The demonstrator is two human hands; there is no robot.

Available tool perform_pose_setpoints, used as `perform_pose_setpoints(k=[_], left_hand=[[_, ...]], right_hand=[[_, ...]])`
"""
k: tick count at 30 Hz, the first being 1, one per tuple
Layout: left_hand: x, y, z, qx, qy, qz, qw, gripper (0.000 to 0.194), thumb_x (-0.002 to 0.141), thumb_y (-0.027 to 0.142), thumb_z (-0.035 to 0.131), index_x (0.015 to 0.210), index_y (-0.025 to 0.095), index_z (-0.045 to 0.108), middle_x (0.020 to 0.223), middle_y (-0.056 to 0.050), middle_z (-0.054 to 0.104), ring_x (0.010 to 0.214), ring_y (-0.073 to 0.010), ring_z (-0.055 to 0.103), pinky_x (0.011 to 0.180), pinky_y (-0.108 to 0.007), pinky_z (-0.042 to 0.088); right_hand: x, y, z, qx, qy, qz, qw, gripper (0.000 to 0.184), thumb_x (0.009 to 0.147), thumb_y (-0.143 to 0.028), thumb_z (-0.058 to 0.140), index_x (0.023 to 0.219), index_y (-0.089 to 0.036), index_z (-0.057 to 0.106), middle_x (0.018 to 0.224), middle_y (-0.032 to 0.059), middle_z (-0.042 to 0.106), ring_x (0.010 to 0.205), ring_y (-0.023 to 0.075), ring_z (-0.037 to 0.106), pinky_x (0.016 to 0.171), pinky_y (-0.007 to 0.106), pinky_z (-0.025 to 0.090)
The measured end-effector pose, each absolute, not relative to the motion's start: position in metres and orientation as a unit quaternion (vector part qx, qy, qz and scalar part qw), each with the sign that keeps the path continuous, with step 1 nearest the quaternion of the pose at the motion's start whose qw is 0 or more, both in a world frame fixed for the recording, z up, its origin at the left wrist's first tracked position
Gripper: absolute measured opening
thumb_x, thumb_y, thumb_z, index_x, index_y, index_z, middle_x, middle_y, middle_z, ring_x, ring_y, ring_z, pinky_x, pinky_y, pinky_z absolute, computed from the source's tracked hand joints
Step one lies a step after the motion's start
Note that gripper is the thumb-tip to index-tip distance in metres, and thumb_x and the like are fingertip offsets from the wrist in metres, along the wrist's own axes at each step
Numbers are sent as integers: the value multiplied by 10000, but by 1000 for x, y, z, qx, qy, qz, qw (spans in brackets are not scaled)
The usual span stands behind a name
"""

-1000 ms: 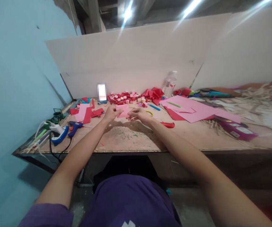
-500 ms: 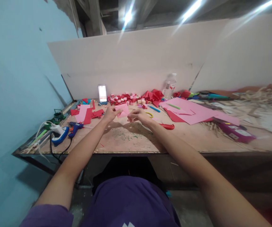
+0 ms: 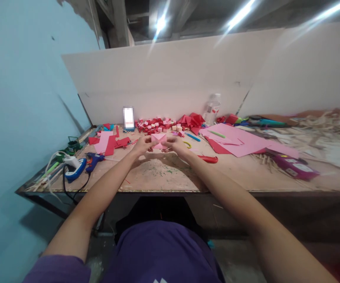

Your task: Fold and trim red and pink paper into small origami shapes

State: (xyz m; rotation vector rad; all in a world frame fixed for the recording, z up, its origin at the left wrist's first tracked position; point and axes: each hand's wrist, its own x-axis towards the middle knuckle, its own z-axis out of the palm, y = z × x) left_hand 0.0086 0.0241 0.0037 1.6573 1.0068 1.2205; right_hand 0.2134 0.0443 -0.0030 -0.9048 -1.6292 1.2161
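Note:
A small piece of folded pink paper (image 3: pixel 158 140) with crossing creases is held up above the table between both hands. My left hand (image 3: pixel 143 145) pinches its left edge. On the opposite edge, my right hand (image 3: pixel 172 144) grips it with thumb and fingers. Behind the paper lies a heap of small red and pink folded paper cubes (image 3: pixel 155 125). Right of my right hand are a yellow ring-shaped handle (image 3: pixel 187 144), a blue pen-like stick (image 3: pixel 193 137) and a red-handled tool (image 3: pixel 208 158).
Pink paper sheets (image 3: pixel 241 141) spread at the right, near a purple package (image 3: pixel 295 167). A clear bottle (image 3: pixel 212 110) and a lit phone (image 3: pixel 128 118) stand at the back. At left are a blue glue gun (image 3: pixel 93 161), a power strip (image 3: pixel 75 169) with cables, and red scraps (image 3: pixel 110 145).
The pink paper has shifted right and now sits level between the hands. My right hand, apart from it earlier, has closed on its right edge.

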Motion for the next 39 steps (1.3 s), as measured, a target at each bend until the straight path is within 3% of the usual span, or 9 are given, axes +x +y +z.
perform_pose_setpoints(k=[6,13,20,28,34,39], left_hand=[[10,23,3,644,390,491,438,402,658,426,868,893,119,757,827,-63,734,626,-111,586,581,-240,510],[10,20,1,630,387,484,468,366,675,372,870,903,110,753,720,-40,697,516,-108,578,530,-258,518],[12,21,0,611,393,497,475,456,717,477,858,993,138,729,787,-45,700,527,-106,609,517,-237,531],[10,19,2,590,390,516,484,504,784,623,737,1008,172,723,882,-72,720,737,-190,678,507,-246,544],[12,20,1,595,401,521,462,412,674,483,864,880,155,725,756,-24,677,648,-142,612,482,-225,530],[14,20,2,598,406,532,441,428,658,476,866,915,156,743,785,-17,687,654,-137,612,466,-220,528]], right_hand=[[213,43,-3,-357,-659,496,439,328,682,-426,880,752,-150,718,777,62,727,641,162,695,559,238,580],[212,40,-1,-355,-652,494,452,279,654,-387,890,729,-164,740,782,41,729,653,147,668,596,243,602],[211,38,2,-351,-636,521,449,270,635,-368,896,737,-178,734,751,33,731,614,145,661,624,277,627],[212,37,2,-354,-642,523,435,272,624,-364,894,716,-168,729,715,37,724,610,147,655,602,257,595],[213,41,-2,-351,-647,522,430,285,648,-394,893,710,-166,733,700,33,717,610,147,648,604,260,594],[213,40,-1,-342,-651,531,421,325,717,-466,854,830,-171,775,782,64,754,669,180,700,606,267,599]])
